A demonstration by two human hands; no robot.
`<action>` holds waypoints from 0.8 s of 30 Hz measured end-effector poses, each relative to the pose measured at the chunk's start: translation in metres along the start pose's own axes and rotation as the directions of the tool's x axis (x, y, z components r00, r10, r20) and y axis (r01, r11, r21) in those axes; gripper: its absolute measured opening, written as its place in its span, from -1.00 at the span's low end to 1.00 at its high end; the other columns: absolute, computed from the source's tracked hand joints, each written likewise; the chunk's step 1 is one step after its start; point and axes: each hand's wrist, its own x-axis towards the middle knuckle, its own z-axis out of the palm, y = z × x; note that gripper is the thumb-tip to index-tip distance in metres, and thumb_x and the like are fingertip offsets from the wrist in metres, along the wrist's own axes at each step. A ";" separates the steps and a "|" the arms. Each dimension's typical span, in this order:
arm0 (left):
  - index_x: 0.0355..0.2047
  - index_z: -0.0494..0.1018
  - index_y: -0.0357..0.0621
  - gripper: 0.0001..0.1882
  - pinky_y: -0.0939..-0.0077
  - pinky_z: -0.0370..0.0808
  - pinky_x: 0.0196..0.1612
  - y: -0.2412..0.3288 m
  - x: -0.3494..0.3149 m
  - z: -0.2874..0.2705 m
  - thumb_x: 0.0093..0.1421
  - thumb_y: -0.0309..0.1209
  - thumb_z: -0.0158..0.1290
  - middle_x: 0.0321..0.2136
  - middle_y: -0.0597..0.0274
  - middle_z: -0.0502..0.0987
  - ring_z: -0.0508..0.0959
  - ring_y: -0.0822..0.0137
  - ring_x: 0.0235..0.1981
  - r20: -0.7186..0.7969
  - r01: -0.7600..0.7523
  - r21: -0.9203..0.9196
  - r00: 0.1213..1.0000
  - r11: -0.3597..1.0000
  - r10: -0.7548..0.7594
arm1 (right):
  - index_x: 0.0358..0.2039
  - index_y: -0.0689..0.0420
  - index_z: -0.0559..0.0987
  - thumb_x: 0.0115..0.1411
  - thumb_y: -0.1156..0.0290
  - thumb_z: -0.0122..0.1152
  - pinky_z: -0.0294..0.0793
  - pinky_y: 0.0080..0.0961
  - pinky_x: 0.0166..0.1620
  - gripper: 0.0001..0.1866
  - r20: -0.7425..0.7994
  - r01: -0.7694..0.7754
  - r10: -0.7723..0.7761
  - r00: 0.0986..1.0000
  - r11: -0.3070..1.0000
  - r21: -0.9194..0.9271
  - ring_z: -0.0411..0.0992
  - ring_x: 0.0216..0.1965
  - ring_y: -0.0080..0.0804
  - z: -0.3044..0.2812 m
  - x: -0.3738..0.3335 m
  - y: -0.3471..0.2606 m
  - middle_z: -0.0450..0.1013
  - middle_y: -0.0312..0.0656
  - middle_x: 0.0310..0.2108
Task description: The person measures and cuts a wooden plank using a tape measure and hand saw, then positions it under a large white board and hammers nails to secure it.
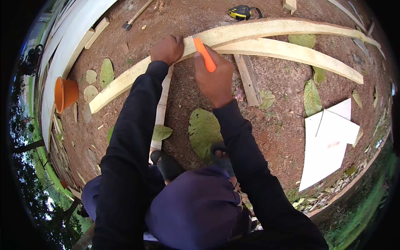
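Clearly, the left hand point(167, 50) clasped the long pale plank point(258, 30), which stretched across the upper half of the frame. At upper centre, the right hand point(214, 79) gripped an orange tool point(204, 54), its tip over the plank. A black-and-yellow tape measure point(241, 13) lay near the top edge.

Illumination: natural daylight, even and diffuse; exposure adequate at centre. Shadows on the brown earth ground point(275, 121) are soft-edged. Angular flat white sheets point(323, 146) at right read very bright, with little surface detail. Long-sleeved black fabric sleeves point(131, 133) sink toward solid dark. At left, dark green foliage point(31, 204) is underexposed against bright gaps. Focus: bright-orange slim tool handle point(204, 55) distinct; periphery softer. Distortion: pronounced fisheye bending toward the rim; corners black.
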 end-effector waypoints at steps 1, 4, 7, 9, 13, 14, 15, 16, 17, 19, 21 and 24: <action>-0.13 0.60 -0.34 -0.36 -0.13 0.43 0.12 -0.001 -0.001 0.002 0.38 0.02 -0.26 -0.10 -0.37 0.58 0.56 -0.37 -0.03 0.017 0.027 0.009 0.999 1.000 -0.027 | 0.09 0.27 0.58 0.30 0.42 0.19 0.54 -0.40 -0.33 -0.63 -0.007 -0.017 0.017 1.000 1.000 0.017 0.57 -0.47 -0.35 -0.001 -0.017 0.004 0.59 0.05 -0.37; -0.08 0.58 -0.33 -0.35 -0.12 0.41 0.15 -0.013 -0.005 -0.015 0.38 0.03 -0.26 -0.09 -0.40 0.57 0.55 -0.36 0.00 0.014 0.134 0.052 0.991 0.990 -0.135 | 0.13 0.37 0.54 0.29 0.46 0.17 0.63 -0.40 -0.08 -0.58 0.022 -0.131 0.130 0.991 0.986 0.107 0.66 -0.13 -0.20 -0.067 -0.153 -0.003 0.62 0.10 -0.10; -0.06 0.58 -0.35 -0.34 -0.11 0.41 0.16 -0.007 -0.001 -0.006 0.38 0.04 -0.25 -0.08 -0.44 0.57 0.55 -0.37 0.01 -0.030 0.088 0.032 0.996 0.996 -0.087 | 0.15 0.39 0.53 0.29 0.48 0.17 0.63 -0.41 -0.01 -0.56 0.048 -0.147 0.144 0.988 0.987 0.069 0.64 -0.02 -0.16 -0.080 -0.166 0.000 0.60 0.12 -0.02; -0.16 0.62 -0.34 -0.36 -0.09 0.47 0.08 -0.002 -0.003 -0.001 0.37 0.00 -0.25 -0.16 -0.39 0.61 0.60 -0.33 -0.08 -0.072 0.064 0.052 0.996 0.997 -0.060 | 0.13 0.34 0.55 0.29 0.47 0.17 0.63 -0.45 -0.13 -0.59 -0.060 0.066 -0.066 0.996 0.998 0.002 0.67 -0.16 -0.27 -0.042 -0.107 0.024 0.63 0.10 -0.14; -0.21 0.64 -0.35 -0.36 -0.07 0.51 0.04 -0.007 0.002 -0.002 0.37 -0.01 -0.26 -0.21 -0.36 0.63 0.62 -0.32 -0.13 -0.117 0.057 0.083 0.992 0.995 -0.048 | 0.11 0.32 0.57 0.29 0.46 0.20 0.48 -0.46 -0.35 -0.61 0.065 -0.053 0.051 0.997 0.998 0.030 0.49 -0.45 -0.48 -0.002 0.006 -0.009 0.59 -0.06 -0.38; -0.16 0.62 -0.35 -0.35 -0.08 0.48 0.08 -0.007 0.001 0.000 0.37 0.01 -0.25 -0.16 -0.39 0.60 0.60 -0.33 -0.08 -0.053 0.065 0.072 0.997 0.995 -0.061 | 0.11 0.30 0.57 0.28 0.46 0.20 0.53 -0.43 -0.31 -0.60 0.026 -0.051 0.050 0.998 0.998 0.029 0.57 -0.40 -0.40 -0.007 -0.023 0.002 0.61 0.01 -0.34; -0.12 0.60 -0.35 -0.34 -0.09 0.44 0.12 -0.012 0.000 -0.003 0.37 0.04 -0.25 -0.10 -0.41 0.58 0.57 -0.35 -0.03 -0.004 0.084 0.066 0.996 0.994 -0.084 | 0.11 0.28 0.57 0.27 0.46 0.20 0.58 -0.40 -0.27 -0.60 -0.004 -0.036 0.036 0.999 0.999 0.038 0.65 -0.36 -0.31 -0.009 -0.053 0.012 0.62 0.07 -0.29; -0.07 0.59 -0.36 -0.32 -0.10 0.41 0.16 -0.015 0.002 -0.007 0.37 0.06 -0.25 -0.05 -0.44 0.56 0.55 -0.36 0.02 0.036 0.106 0.062 0.993 0.992 -0.108 | 0.13 0.31 0.56 0.27 0.46 0.18 0.60 -0.41 -0.19 -0.58 -0.003 0.002 -0.002 1.000 1.000 -0.002 0.67 -0.29 -0.26 -0.030 -0.093 0.021 0.63 0.08 -0.22; -0.08 0.59 -0.36 -0.33 -0.11 0.42 0.15 -0.011 0.001 -0.010 0.37 0.05 -0.25 -0.06 -0.44 0.56 0.55 -0.36 0.02 0.024 0.114 0.060 0.993 0.992 -0.115 | 0.14 0.33 0.55 0.27 0.47 0.16 0.63 -0.41 -0.11 -0.57 0.001 0.035 -0.035 0.999 0.998 -0.046 0.68 -0.21 -0.21 -0.060 -0.137 0.020 0.64 0.10 -0.14; -0.09 0.59 -0.36 -0.33 -0.11 0.43 0.13 0.003 0.000 -0.013 0.37 0.04 -0.25 -0.07 -0.43 0.57 0.55 -0.37 0.00 -0.001 0.121 0.064 0.993 0.991 -0.121 | 0.16 0.37 0.53 0.27 0.47 0.16 0.60 -0.41 0.04 -0.54 0.109 -0.333 0.320 0.941 0.935 0.127 0.66 -0.07 -0.12 -0.095 -0.190 -0.006 0.61 0.12 -0.03; -0.18 0.62 -0.36 -0.35 -0.10 0.47 0.10 -0.004 -0.006 0.004 0.37 0.01 -0.25 -0.17 -0.40 0.60 0.60 -0.35 -0.09 -0.059 0.092 0.076 0.994 0.993 -0.088 | 0.16 0.36 0.53 0.27 0.46 0.17 0.61 -0.41 0.00 -0.55 0.012 -0.125 0.125 0.992 0.989 0.076 0.67 -0.10 -0.16 -0.066 -0.154 0.014 0.62 0.11 -0.06; -0.14 0.61 -0.37 -0.36 -0.12 0.45 0.11 -0.026 0.019 0.009 0.37 0.00 -0.24 -0.14 -0.41 0.59 0.58 -0.37 -0.06 -0.078 0.027 0.072 0.997 0.997 -0.022 | 0.15 0.34 0.55 0.27 0.44 0.20 0.63 -0.42 -0.09 -0.55 0.139 -0.065 0.071 0.988 0.997 -0.051 0.68 -0.16 -0.25 -0.014 -0.013 0.008 0.63 0.10 -0.10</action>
